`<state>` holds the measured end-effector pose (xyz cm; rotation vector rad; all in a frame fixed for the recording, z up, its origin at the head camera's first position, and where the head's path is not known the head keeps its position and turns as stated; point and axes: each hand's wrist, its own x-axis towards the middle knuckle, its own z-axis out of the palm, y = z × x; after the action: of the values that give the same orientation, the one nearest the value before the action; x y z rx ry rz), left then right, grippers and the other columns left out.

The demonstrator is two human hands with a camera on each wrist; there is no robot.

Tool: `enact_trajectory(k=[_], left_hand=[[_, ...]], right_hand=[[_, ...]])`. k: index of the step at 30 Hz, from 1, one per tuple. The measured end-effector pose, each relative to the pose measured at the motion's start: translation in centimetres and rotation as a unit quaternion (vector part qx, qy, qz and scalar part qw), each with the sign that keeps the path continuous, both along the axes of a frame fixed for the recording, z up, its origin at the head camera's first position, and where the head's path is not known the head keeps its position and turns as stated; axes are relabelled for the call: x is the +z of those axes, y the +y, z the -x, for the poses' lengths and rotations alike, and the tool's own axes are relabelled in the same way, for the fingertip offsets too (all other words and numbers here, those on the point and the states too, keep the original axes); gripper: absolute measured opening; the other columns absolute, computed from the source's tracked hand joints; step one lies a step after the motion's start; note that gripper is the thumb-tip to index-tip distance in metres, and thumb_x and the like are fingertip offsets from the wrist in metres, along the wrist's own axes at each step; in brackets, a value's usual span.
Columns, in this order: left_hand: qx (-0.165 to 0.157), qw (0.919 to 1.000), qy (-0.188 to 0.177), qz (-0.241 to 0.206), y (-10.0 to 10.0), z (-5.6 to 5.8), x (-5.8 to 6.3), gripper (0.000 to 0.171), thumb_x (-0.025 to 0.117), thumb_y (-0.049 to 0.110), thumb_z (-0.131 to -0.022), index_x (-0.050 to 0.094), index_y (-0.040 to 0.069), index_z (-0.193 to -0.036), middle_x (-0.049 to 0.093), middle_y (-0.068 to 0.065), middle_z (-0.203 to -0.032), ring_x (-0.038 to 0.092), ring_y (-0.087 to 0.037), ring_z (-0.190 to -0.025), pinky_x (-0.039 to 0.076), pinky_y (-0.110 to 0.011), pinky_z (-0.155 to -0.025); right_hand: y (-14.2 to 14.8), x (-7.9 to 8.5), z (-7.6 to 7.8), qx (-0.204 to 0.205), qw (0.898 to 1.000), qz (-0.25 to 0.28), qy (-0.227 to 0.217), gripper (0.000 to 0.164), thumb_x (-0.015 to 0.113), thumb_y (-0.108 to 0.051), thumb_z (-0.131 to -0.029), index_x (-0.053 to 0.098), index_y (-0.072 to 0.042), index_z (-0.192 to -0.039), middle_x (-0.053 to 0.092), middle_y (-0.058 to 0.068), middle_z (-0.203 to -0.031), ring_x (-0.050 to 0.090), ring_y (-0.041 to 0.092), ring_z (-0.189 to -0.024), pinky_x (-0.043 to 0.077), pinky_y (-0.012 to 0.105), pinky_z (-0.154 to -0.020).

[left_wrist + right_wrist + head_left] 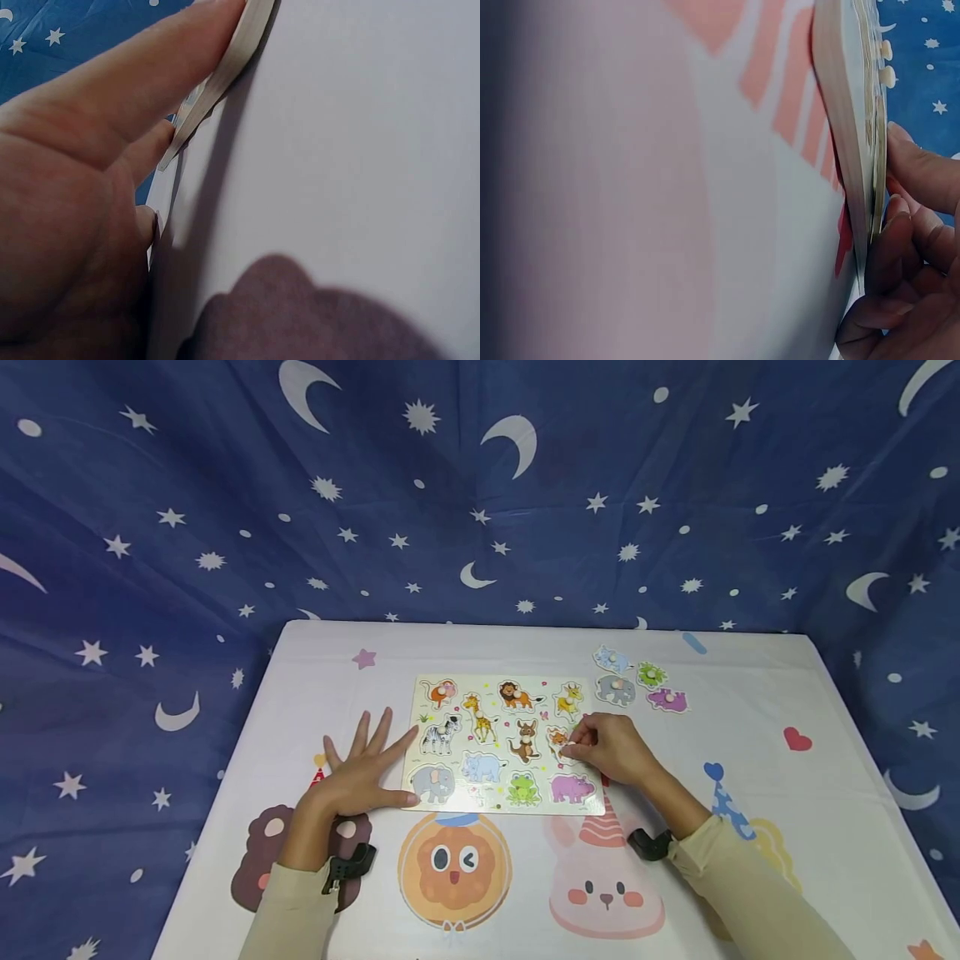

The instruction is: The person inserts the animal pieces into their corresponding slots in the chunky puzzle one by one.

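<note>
A wooden animal puzzle board [450, 685] lies flat on the table. My right hand [615, 747] is at its right side, thumb and fingers pinching the edge of an orange tiger-like puzzle piece [557, 739]. In the right wrist view, the piece's thin edge [880, 169] shows between thumb and fingertips, raised slightly above the board. My left hand [356, 777] spreads its straight fingers at the board's left edge, thumb and forefinger touching it. Knobbed pieces sit in the board, among them a lion [516, 696], a giraffe [478, 718], a zebra [441, 735] and a kangaroo [527, 742].
Beyond the board's upper right corner lie loose knobbed pieces: a rhino [612, 658], an elephant [616, 690], a frog [652, 674] and a hippo [667, 700]. A white cloth [750, 710] with cartoon prints covers the table. Behind hangs a blue starry curtain [420, 577].
</note>
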<state>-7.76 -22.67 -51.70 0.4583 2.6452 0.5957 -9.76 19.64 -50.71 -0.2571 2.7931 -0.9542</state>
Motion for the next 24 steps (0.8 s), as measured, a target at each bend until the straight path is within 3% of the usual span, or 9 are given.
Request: enact_trajectory(k=[10,24], left_hand=[[0.002,1.0,-0.002,-0.007,0.0,-0.14,0.23,0.11,0.079,0.069,-0.073,0.025,0.036,-0.162,-0.009,-0.012,-0.173,-0.02,-0.046,-0.155,-0.024,-0.085,-0.099],[0.002,1.0,0.0,-0.007,0.19,-0.17,0.62,0.109,0.079,0.069,-0.073,0.026,0.034,-0.162,-0.008,-0.013,-0.173,-0.019,-0.047,-0.155,-0.024,-0.085,-0.099]], right_hand=[[-0.2,-0.08,-0.33,0.012,1.0,-0.008,0.027,0.021,0.084,-0.022,-0.084,0.065,-0.014,-0.081,0.057,-0.004,-0.069,0.049,0.01,-0.061,0.039,0.025,-0.056],[-0.24,0.42,-0.32,0.019,1.0,0.002,0.001,0.02,0.081,-0.024,-0.088,0.065,-0.013,-0.086,0.056,-0.002,-0.071,0.049,0.012,-0.062,0.04,0.024,-0.054]])
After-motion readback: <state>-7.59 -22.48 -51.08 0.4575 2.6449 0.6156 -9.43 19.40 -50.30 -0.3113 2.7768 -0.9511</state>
